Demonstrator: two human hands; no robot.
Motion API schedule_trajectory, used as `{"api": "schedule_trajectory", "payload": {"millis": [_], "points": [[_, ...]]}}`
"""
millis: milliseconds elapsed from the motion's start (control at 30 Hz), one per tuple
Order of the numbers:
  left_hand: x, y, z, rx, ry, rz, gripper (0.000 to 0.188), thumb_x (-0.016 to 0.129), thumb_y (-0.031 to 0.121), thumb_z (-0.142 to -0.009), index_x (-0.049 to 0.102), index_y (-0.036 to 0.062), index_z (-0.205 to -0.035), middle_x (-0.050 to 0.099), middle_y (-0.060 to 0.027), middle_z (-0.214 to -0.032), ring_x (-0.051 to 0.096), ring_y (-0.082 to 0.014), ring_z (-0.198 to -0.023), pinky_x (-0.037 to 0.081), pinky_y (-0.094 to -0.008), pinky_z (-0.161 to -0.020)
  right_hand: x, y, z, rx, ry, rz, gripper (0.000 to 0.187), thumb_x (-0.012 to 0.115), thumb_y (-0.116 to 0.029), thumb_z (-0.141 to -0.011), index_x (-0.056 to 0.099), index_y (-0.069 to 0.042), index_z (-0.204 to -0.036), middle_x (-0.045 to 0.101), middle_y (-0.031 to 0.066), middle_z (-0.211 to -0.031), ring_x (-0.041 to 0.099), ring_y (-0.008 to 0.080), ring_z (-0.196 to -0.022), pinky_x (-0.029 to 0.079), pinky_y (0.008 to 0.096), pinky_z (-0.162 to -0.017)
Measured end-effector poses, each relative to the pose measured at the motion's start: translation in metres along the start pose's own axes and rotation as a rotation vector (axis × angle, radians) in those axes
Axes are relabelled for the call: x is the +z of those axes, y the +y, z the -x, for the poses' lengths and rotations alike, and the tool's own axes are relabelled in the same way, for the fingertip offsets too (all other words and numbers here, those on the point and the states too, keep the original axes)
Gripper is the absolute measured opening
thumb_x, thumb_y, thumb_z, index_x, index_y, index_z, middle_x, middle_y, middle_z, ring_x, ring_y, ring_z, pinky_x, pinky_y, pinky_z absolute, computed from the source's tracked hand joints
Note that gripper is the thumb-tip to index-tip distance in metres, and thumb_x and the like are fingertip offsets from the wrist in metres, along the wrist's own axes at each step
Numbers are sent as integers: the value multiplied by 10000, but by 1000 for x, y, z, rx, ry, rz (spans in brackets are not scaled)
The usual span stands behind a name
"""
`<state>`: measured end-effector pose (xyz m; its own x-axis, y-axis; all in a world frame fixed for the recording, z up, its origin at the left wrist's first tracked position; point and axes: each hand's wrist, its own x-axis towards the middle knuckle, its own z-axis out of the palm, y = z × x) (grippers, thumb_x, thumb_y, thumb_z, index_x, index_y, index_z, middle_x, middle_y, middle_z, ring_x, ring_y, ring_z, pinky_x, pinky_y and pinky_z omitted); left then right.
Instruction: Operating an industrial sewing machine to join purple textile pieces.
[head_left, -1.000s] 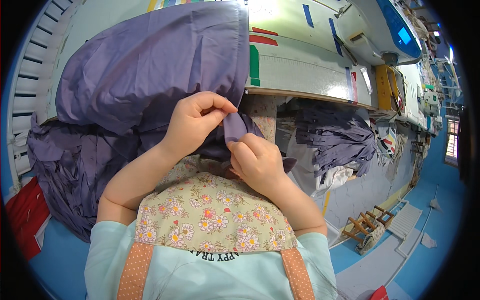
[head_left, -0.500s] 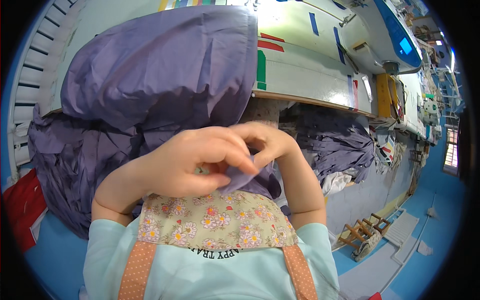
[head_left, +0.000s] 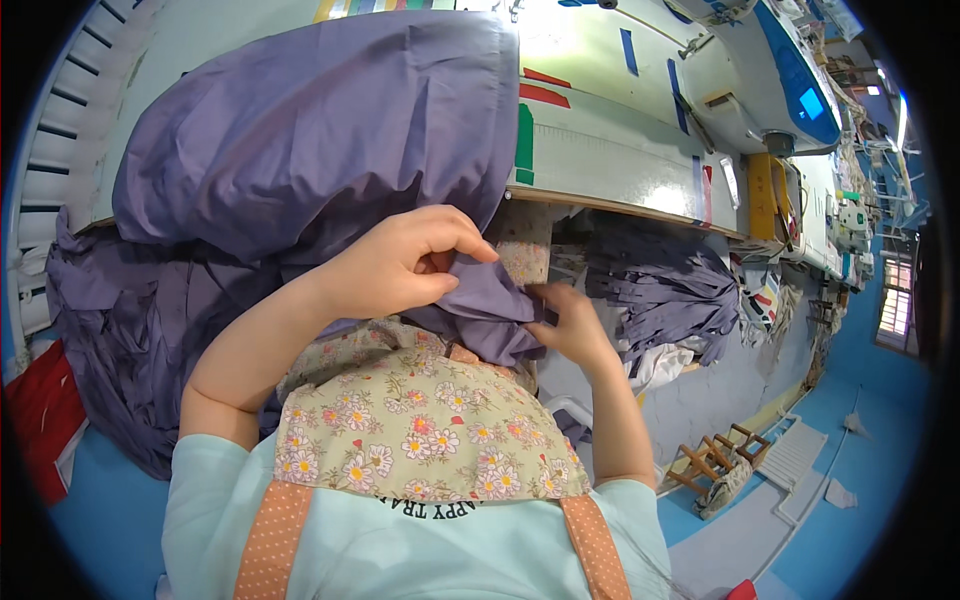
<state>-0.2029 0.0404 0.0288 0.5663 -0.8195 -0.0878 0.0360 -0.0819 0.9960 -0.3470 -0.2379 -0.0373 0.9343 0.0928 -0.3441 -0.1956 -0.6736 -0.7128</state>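
A piece of purple fabric (head_left: 485, 305) stretches between my hands, in front of the flowered apron. My left hand (head_left: 405, 262) pinches its upper left part between thumb and fingers. On the other side, my right hand (head_left: 568, 320) grips the fabric's right edge, its fingertips partly hidden behind the cloth. A large purple cloth (head_left: 320, 130) lies over the table's left part and hangs off its front edge. Whether the held piece joins that cloth I cannot tell.
A white sewing machine (head_left: 780, 80) with a lit screen stands at the back right of the worktable (head_left: 620, 150). Strips of coloured tape mark the tabletop. Below it hangs a bunch of purple fabric (head_left: 670, 290). Wooden stools (head_left: 715, 460) are at the lower right; red cloth (head_left: 45, 415) lies far left.
My hands, close together before, have moved apart, the left up and the right outward. More of the purple fabric now shows spread between them.
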Motion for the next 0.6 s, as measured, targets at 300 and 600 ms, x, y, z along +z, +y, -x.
{"api": "schedule_trajectory", "payload": {"millis": [300,600], "points": [[6,1,-5,224,-2,-206,386,595,-129,-786,698,32,-1121,600,-87,-1149,630,-195,-984,520,-283,-784,-31,-85,-74,-384,-123,-494,434,861,-198,-717,695,3,-1064,703,85,-1015,665,197,-963,504,323,-883],[-3,18,-19,375,40,-295,405,620,-143,-768,717,46,-1113,614,-87,-1150,640,-235,-1064,542,-334,-904,-40,-100,-79,-421,-35,-437,183,786,-118,-859,653,3,-891,626,28,-821,562,100,-735,461,251,-649]]}}
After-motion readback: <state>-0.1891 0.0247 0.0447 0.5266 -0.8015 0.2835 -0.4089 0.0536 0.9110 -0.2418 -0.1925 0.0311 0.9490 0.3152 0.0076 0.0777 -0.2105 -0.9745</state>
